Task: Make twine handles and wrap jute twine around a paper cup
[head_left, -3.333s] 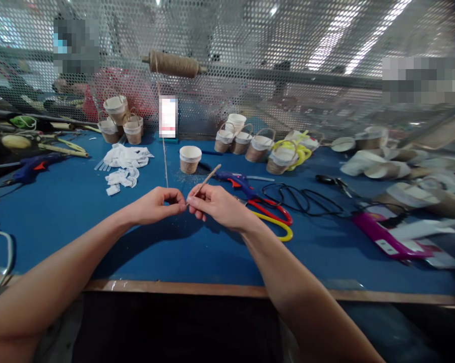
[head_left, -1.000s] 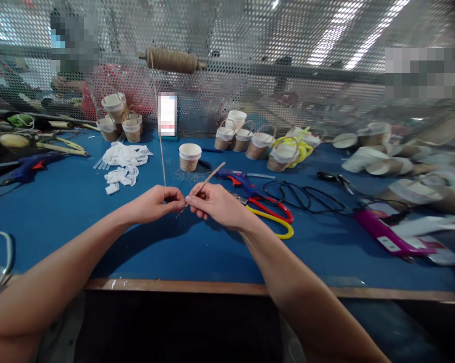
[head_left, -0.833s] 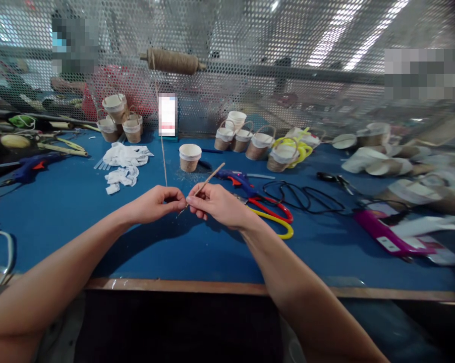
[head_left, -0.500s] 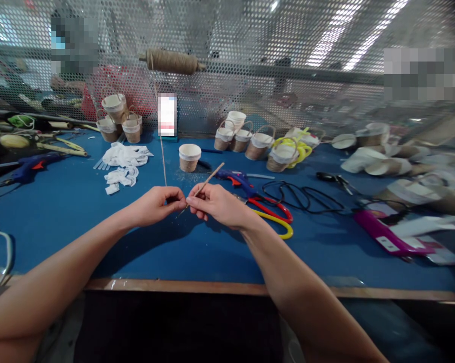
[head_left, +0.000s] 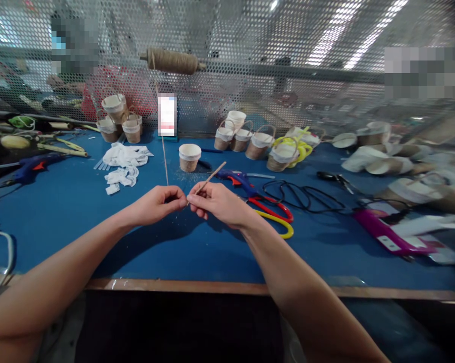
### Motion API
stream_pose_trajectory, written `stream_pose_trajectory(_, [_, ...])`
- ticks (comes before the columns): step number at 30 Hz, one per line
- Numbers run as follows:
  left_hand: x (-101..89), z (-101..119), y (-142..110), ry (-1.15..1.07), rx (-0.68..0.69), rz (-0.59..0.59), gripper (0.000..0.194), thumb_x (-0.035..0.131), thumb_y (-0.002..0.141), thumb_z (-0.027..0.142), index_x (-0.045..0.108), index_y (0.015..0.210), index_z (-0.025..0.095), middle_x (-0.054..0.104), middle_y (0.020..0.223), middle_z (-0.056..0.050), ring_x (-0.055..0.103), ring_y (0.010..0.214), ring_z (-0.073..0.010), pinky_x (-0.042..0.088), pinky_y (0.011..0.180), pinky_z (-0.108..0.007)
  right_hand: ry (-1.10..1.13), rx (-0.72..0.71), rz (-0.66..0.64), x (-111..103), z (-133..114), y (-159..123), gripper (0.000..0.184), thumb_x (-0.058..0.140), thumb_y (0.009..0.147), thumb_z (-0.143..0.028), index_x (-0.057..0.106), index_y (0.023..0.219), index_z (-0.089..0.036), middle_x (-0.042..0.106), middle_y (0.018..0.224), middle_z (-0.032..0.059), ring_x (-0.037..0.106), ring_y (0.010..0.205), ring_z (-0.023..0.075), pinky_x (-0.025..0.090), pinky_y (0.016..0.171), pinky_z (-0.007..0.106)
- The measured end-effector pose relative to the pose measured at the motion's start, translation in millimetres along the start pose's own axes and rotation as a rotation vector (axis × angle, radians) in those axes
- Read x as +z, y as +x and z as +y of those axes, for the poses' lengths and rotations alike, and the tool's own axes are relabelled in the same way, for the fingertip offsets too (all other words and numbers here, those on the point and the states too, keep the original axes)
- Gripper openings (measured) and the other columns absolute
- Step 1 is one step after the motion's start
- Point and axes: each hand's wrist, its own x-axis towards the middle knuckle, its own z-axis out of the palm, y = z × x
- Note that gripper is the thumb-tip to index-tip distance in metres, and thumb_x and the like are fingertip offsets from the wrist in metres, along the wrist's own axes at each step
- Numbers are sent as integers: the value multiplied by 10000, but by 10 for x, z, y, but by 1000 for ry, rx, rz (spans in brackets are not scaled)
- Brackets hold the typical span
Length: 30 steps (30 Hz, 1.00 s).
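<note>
Both hands [head_left: 160, 205] close together, fingertips [head_left: 181, 202] pinched, forearms [head_left: 86, 249] angled inward

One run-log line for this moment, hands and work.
left hand: pinched, twine leading down to it | right hand: holding thin brown stick, slanted | nearest cup: upright on blue table

A lone white-rimmed cup [head_left: 189, 162] stood upright on the blue tabletop [head_left: 205, 262]. In front of the cup and to its left, the left grip [head_left: 166, 204] pinched a twine [head_left: 165, 159], which ran up to a spool [head_left: 172, 61] above and behind the cup. In front of the cup and to its right, the right grip [head_left: 216, 202] held a thin stick [head_left: 214, 172], slanted. White cloth [head_left: 123, 155] lay left of the cup, scissors [head_left: 287, 231] right.
</note>
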Motion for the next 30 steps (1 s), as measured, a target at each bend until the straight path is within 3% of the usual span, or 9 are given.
stream_pose_trajectory(5, [13, 17, 7, 39, 1, 59, 182, 439, 819, 291, 521, 742, 148, 457, 614, 32, 371, 549, -88, 319, 533, -225, -44, 84, 66, 8, -20, -2, 112, 565, 779, -220, 519, 710, -144, 543, 579, -12, 477, 455, 54, 377, 392, 175])
stream_pose_trajectory(11, [-34, 24, 5, 89, 17, 12, 159, 443, 808, 267, 532, 766, 142, 510, 669, 12, 417, 594, -95, 351, 579, -231, -31, 43, 27, -2, 5, -6, 123, 530, 796, -238, 533, 726, -138, 556, 607, 1, 488, 470, 54, 398, 410, 174])
stream_pose_trajectory(18, [-60, 27, 3, 180, 42, 43, 148, 465, 803, 267, 544, 770, 146, 576, 736, -11, 484, 672, -113, 385, 653, -245, -41, 23, 8, -6, 12, -6, 104, 525, 784, -217, 534, 714, -139, 557, 607, 2, 490, 473, 57, 398, 416, 177])
stream_pose_trajectory(30, [-22, 23, -6, 129, 35, 30, 171, 449, 809, 275, 545, 758, 142, 549, 689, 6, 455, 627, -105, 372, 621, -236, -34, 1, -16, -14, 2, -6, 47, 538, 745, -160, 524, 705, -142, 550, 584, -18, 485, 461, 48, 400, 418, 167])
